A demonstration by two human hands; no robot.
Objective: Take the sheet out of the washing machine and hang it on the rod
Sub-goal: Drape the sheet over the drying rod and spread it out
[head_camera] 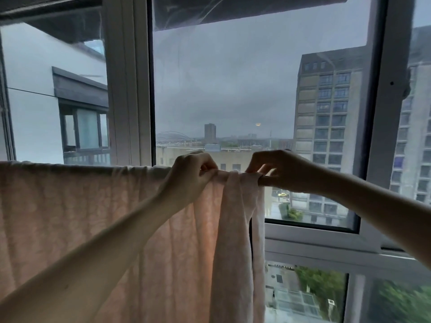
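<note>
fingers (211, 170) of left hand (191, 176) curl over the sheet's top fold; right hand (277, 170) pinches the bunched end at its rt edge. sheet (93, 217) is draped over the rod, which it hides, long axis running l-r across the window (256, 89). bunched part sits btwn both hands, so either can spread it rightward. fabric pale pink, soft, faintly patterned, hanging in vertical folds.
</note>
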